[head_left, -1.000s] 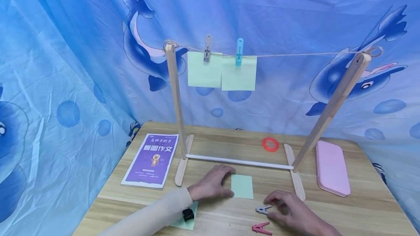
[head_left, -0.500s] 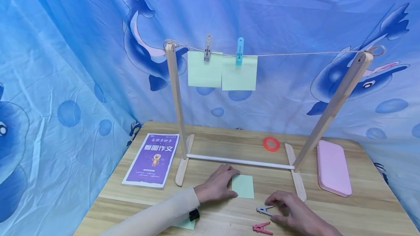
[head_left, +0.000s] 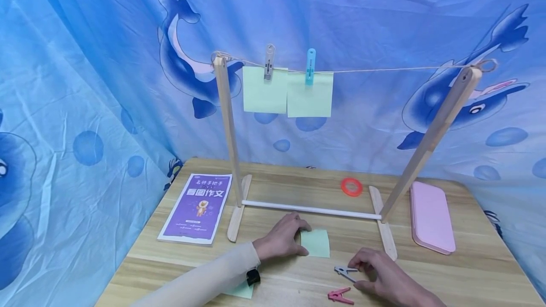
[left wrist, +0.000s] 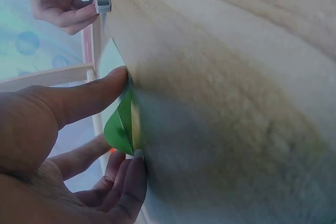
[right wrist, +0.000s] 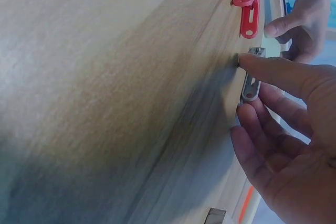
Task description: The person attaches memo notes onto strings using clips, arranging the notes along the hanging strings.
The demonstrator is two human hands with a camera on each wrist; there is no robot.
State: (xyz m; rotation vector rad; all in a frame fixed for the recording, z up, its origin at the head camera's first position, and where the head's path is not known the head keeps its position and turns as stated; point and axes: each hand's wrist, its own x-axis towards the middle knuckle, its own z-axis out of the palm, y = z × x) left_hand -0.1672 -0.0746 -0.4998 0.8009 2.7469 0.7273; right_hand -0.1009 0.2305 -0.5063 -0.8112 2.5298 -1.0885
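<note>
My left hand (head_left: 282, 238) pinches a pale green paper square (head_left: 316, 243) by its left side on the table; in the left wrist view the paper (left wrist: 122, 124) buckles up between thumb and fingers. At the right, my right hand (head_left: 381, 271) holds a grey clothespin (head_left: 344, 273) between thumb and fingers, its arms towards the hand. Just in front of it lies a pink-red clothespin (head_left: 340, 295). Two more green squares hang from a string, one under a clear clothespin (head_left: 269, 63), the other under a blue clothespin (head_left: 310, 66).
Wooden posts (head_left: 228, 131) carry the string, joined low by a white rod (head_left: 311, 210). A purple book (head_left: 197, 208) lies left, a pink case (head_left: 432, 218) right, a red ring (head_left: 351, 186) behind the rod. Another green sheet (head_left: 241, 291) shows under the left forearm.
My left hand has shifted slightly right and the paper's edge has lifted into a curve. The grey clothespin has turned and moved a little to the right with my right hand.
</note>
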